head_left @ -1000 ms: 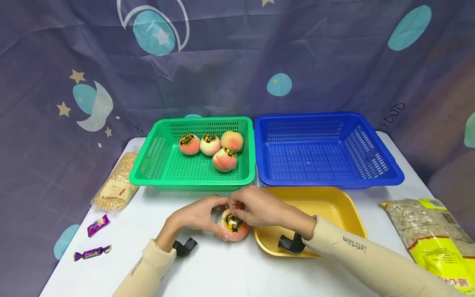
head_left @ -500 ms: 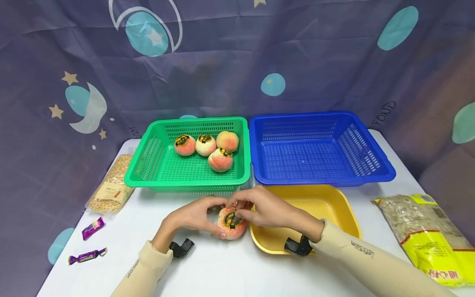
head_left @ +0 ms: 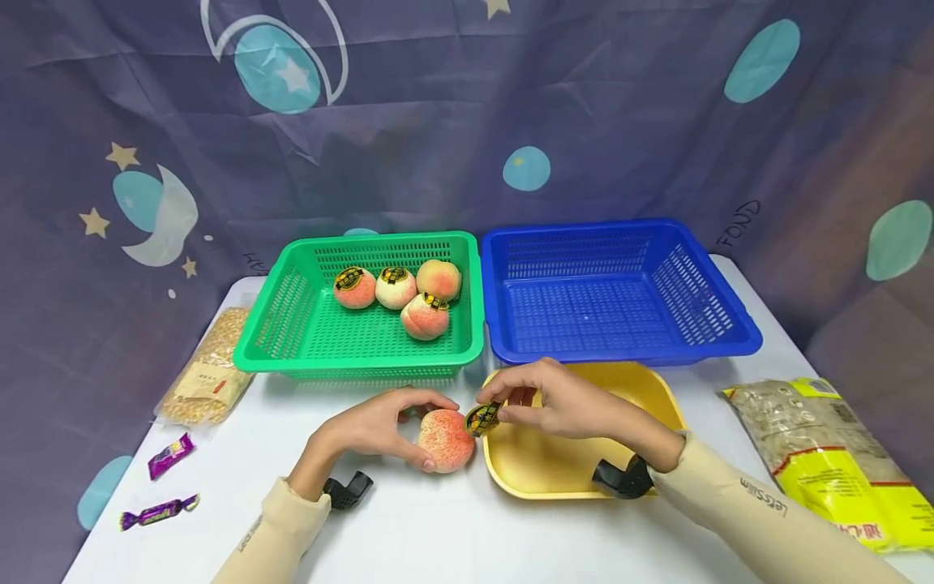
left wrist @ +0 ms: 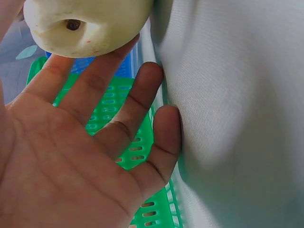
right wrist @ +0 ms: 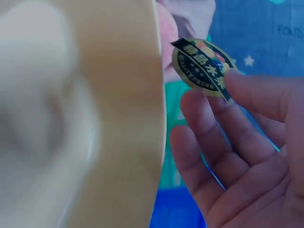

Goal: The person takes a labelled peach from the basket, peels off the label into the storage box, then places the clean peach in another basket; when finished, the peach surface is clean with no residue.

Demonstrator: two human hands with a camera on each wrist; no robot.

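On the white table, my left hand [head_left: 370, 425] holds a pink-and-cream peach [head_left: 447, 443] between thumb and fingers. The peach's pale underside with a small brown hollow [left wrist: 73, 24] shows in the left wrist view. Just right of it, my right hand [head_left: 563, 402] pinches a black-and-gold fruit sticker [head_left: 480, 418] by its edge, apart from the peach. Fruit pictures and printed lettering face the right wrist camera on this sticker [right wrist: 203, 67]. Several more peaches [head_left: 425, 316] lie in the green basket [head_left: 357, 362], and some bear similar stickers.
A blue basket [head_left: 623, 355] stands right of the green one. The yellow basin [head_left: 584, 466] lies under my right hand. Two purple-wrapped candies [head_left: 159, 513] and a bag of corn kernels [head_left: 207, 377] are at left; a yellow-and-clear bag [head_left: 824, 478] lies at right.
The sticker has come off the peach and is now in my right fingers, which have moved right. My left hand has kept its hold on the peach. The view has shifted slightly.
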